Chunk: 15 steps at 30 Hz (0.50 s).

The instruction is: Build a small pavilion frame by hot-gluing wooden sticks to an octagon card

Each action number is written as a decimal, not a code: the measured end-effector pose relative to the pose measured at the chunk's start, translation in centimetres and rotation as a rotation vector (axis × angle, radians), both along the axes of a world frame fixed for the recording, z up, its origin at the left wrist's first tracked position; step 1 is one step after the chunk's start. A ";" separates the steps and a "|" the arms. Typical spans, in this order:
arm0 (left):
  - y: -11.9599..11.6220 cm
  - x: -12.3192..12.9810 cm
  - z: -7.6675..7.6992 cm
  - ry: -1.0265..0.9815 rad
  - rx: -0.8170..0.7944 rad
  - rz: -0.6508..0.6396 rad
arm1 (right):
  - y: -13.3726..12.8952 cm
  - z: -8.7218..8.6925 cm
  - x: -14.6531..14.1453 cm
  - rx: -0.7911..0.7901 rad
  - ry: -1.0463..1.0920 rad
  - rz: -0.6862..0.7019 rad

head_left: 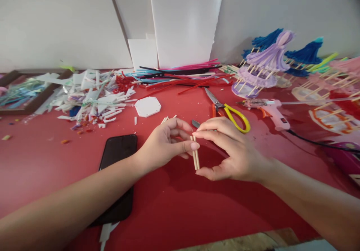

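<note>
Left forearm [84,196] partly covers a phone [120,148]; left hand [163,142] and right hand [237,153] pinch two partly hidden sticks [196,160].

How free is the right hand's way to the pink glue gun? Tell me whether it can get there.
Probably yes: bare red tabletop lies between the right hand and the glue gun. That hand holds two wooden sticks, though, so it would likely release them first.

left hand [160,144] bare with slim fingers [180,123] and a rounded, faintly glossy thumbnail [194,146], right hand [239,151] likewise bare and slender, narrow uncovered wrists [136,165], left forearm [70,198] and right forearm [309,194] smooth, slim, bare as far as the view reaches
</note>
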<state>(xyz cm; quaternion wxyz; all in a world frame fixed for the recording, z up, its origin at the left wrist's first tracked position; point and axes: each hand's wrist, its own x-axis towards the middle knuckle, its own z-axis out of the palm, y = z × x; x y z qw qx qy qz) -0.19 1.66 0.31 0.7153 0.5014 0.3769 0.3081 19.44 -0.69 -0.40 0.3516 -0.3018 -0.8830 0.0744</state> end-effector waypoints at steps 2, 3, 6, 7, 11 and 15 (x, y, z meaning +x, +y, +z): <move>0.0 0.0 0.0 -0.002 -0.011 -0.002 | 0.0 -0.1 0.0 -0.011 0.006 0.021; 0.0 0.0 0.0 -0.002 -0.010 -0.003 | 0.1 -0.2 0.0 -0.016 0.007 0.026; 0.0 0.0 -0.1 -0.007 0.013 0.000 | 0.1 -0.3 0.0 -0.026 -0.013 0.022; 0.0 0.0 -0.1 -0.010 0.021 0.002 | 0.1 -0.3 0.0 -0.029 -0.025 0.016; 0.0 0.0 -0.2 -0.008 0.040 0.005 | 0.1 -0.1 0.1 -0.009 -0.055 0.004; -0.1 -0.1 -0.2 -0.005 0.051 -0.015 | 0.2 0.0 0.0 -0.026 -0.036 0.026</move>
